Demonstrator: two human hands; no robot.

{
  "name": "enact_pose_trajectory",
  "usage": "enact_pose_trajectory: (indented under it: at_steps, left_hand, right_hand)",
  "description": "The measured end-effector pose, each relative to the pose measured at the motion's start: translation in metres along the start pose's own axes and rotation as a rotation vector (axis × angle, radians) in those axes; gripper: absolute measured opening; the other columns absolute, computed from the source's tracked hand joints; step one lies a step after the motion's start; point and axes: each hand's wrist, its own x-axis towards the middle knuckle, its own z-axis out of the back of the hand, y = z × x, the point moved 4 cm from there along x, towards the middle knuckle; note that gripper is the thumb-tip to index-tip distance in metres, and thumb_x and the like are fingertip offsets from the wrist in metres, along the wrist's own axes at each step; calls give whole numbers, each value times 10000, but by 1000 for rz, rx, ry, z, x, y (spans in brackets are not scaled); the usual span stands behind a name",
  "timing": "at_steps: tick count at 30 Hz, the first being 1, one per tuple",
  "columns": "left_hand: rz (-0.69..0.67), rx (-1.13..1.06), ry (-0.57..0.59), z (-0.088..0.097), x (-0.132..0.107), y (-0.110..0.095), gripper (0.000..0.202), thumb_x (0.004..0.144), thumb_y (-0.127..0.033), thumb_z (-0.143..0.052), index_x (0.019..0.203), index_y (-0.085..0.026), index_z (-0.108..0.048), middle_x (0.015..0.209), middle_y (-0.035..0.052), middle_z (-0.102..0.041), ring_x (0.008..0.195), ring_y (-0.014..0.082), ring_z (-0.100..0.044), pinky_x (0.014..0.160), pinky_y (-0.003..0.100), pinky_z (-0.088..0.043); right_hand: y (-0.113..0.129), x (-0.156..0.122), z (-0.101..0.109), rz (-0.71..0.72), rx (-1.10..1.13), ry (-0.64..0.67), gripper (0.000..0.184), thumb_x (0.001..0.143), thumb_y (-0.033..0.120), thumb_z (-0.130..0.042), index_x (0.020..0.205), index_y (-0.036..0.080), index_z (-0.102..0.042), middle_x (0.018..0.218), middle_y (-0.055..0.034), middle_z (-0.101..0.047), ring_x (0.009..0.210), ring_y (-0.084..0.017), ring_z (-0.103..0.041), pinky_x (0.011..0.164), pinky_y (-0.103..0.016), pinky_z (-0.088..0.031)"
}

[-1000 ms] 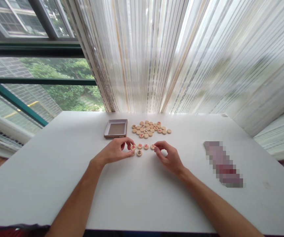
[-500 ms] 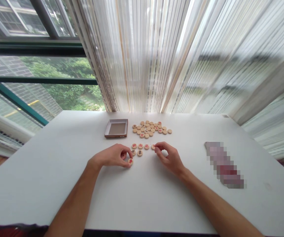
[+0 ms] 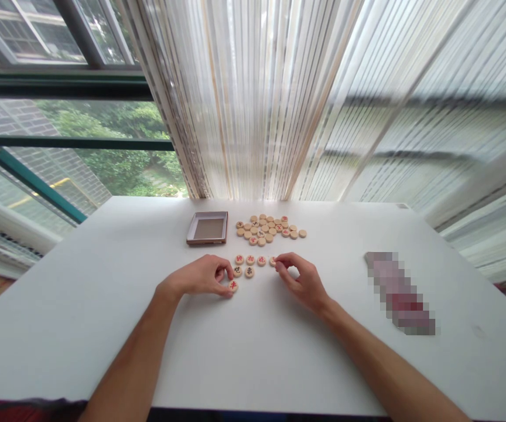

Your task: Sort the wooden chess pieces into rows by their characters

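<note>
Between the thumb and fingers of my left hand (image 3: 209,274) is a round wooden Chinese chess piece (image 3: 233,286) with a red character. My right hand (image 3: 299,275) pinches another chess piece (image 3: 273,261) at the right end of a short row, its face partly covered by my fingers. To its left in that row lie red-marked pieces, among them a middle piece (image 3: 250,259). Below the row sit two black-marked pieces, one by my left fingertips (image 3: 238,271) and one beside it (image 3: 249,272).
A loose cluster of chess pieces (image 3: 265,229), some face up, lies farther back on the white table (image 3: 279,363). Left of it stands a shallow open box (image 3: 208,228). A blurred-out flat object (image 3: 400,293) rests at the right. Curtains and a window rise behind the table.
The red-marked piece at my left hand has shifted very slightly away from me and turned a little. My right hand stays in place on its piece.
</note>
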Motion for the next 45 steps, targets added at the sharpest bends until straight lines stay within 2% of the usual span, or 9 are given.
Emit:
enact_pose_trajectory:
  at_steps: [3,7,19,42,45]
  left_hand:
    - [-7,-10,0,-1,0,-1,395,611,-493,-769,870,-201,-707,622,-48,-509,570,128,-447,521,223,-308]
    - [-5,-13,-4,-1,0,-3,409,605,-509,-768,864,-197,-716,615,-46,-510,561,128,-443,516,227,-303]
    - [-7,-25,-19,-1,0,-2,360,623,-464,-771,855,-195,-710,616,-48,-509,564,122,-439,517,220,-303]
    - [-11,-29,-19,-1,1,-3,388,623,-487,-765,872,-194,-716,618,-44,-509,562,121,-435,514,222,-306]
    - [-12,-40,-20,-1,0,-2,423,614,-521,-770,866,-188,-708,613,-46,-495,556,118,-428,513,222,-301]
  right_hand:
    - [1,0,0,5,2,-1,126,953,277,-548,978,209,-651,906,-52,-718,766,-175,-667,703,-288,-540]
    - [1,0,0,-1,1,1,136,954,290,-545,979,210,-652,905,-59,-719,769,-183,-671,649,-279,-537]
    - [0,0,0,14,9,5,118,953,266,-551,983,208,-650,898,-49,-712,768,-173,-666,736,-295,-542]
    - [0,0,0,14,3,0,120,947,273,-553,975,215,-655,897,-49,-716,765,-179,-669,712,-296,-546]
    - [-1,1,2,11,-8,-19,122,946,284,-553,960,218,-654,892,-46,-717,765,-180,-671,670,-281,-543]
